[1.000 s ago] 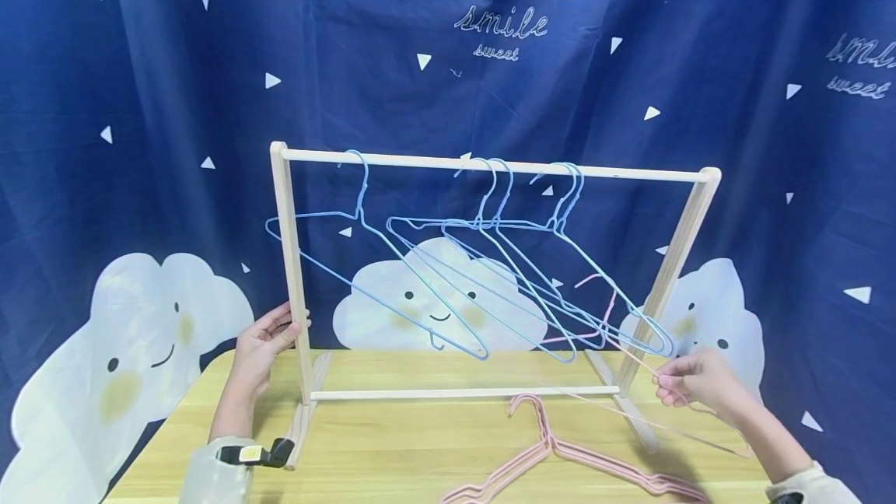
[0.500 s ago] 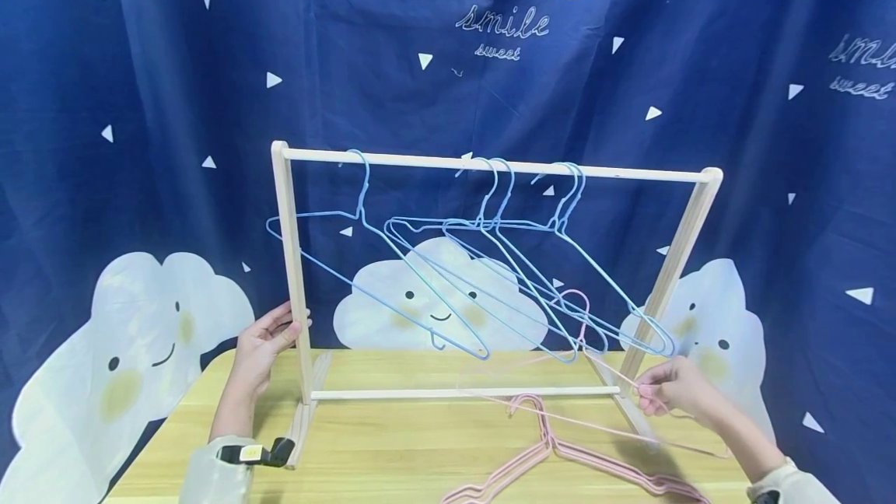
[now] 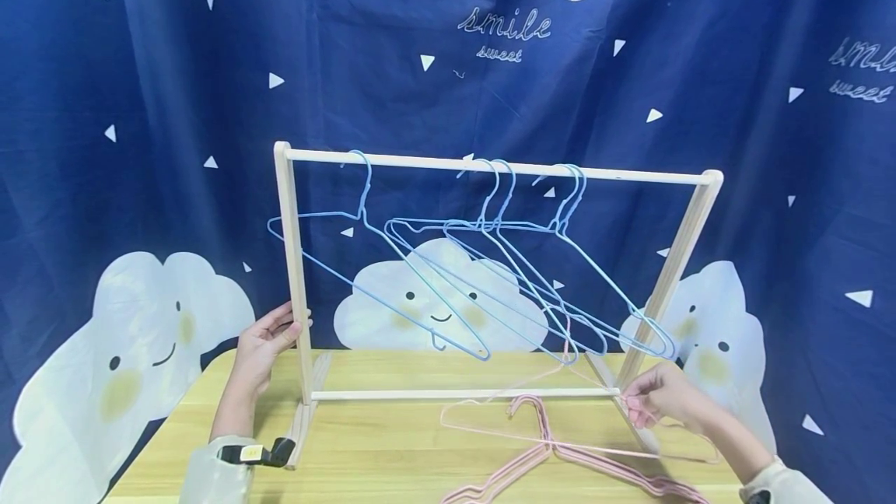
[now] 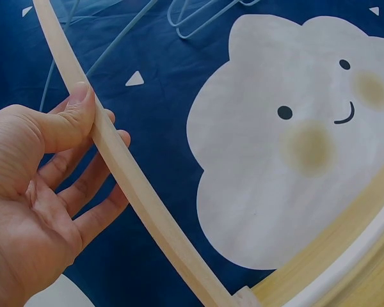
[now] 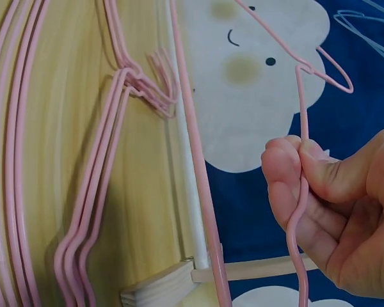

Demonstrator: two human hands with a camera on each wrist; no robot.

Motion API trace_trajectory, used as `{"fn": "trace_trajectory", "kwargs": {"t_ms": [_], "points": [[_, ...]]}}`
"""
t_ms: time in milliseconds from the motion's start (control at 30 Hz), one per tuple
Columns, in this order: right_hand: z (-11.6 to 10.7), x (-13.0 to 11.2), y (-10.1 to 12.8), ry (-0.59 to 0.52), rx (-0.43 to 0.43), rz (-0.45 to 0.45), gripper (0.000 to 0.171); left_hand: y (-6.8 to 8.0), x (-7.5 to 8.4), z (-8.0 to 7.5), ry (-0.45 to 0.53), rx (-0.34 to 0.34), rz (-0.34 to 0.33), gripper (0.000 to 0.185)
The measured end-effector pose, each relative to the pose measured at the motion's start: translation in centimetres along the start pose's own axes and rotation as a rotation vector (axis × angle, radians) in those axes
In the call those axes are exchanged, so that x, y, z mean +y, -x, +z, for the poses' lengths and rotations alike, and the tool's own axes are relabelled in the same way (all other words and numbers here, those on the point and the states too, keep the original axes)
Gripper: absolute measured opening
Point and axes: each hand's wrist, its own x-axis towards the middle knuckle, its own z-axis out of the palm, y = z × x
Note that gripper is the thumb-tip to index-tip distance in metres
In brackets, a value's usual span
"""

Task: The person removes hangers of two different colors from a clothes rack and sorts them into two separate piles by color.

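With thumb and fingers, my left hand [image 3: 257,352] grips the left upright [image 4: 137,185] of a small wooden clothes rack [image 3: 490,162]. My right hand [image 3: 665,395] pinches one shoulder of a pink wire hanger [image 5: 303,112] between thumb and fingers. That hanger is tilted, its hook end towards the rack and its long bottom wire crossing above the table in the head view. In the head view its hook overlaps the lower corners of the blue hangers. Several blue wire hangers [image 3: 365,189] hang by their hooks from the rack's top rail.
A stack of pink hangers [image 3: 543,430] lies on the wooden table [image 3: 392,449] in front of the rack, below the held one. The rack's lower bar [image 3: 455,394] runs close behind the stack. A dark blue cloud-print curtain [image 3: 378,99] covers the back.
My right hand has moved left and down with the pink hanger. Its hook has dropped and shifted left, and its bottom wire now overlaps the stack. The left hand stays on the upright.
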Motion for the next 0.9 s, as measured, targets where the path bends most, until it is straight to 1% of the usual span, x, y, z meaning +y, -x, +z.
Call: {"fn": "trace_trajectory", "kwargs": {"t_ms": [100, 300, 433, 633, 900], "points": [[0.4, 0.0, 0.0, 0.0, -0.032, -0.02, 0.016, 0.0, 0.0, 0.0, 0.018, -0.006, 0.002, 0.036], [1.1, 0.0, 0.0, -0.036, -0.122, -0.06, 0.017, 0.0, 0.0, 0.0, 0.007, 0.0, -0.006, 0.036], [1.5, 0.1, 0.1, -0.042, -0.163, -0.081, 0.016, 0.0, 0.0, 0.0, 0.003, -0.001, -0.009, 0.036], [1.9, 0.5, 0.3, -0.055, -0.221, -0.087, 0.014, 0.0, -0.1, 0.0, 0.005, -0.001, -0.008, 0.036], [2.6, 1.2, 0.5, -0.127, -0.309, -0.098, 0.018, 0.0, -0.1, 0.0, -0.012, 0.013, -0.006, 0.035]]}}
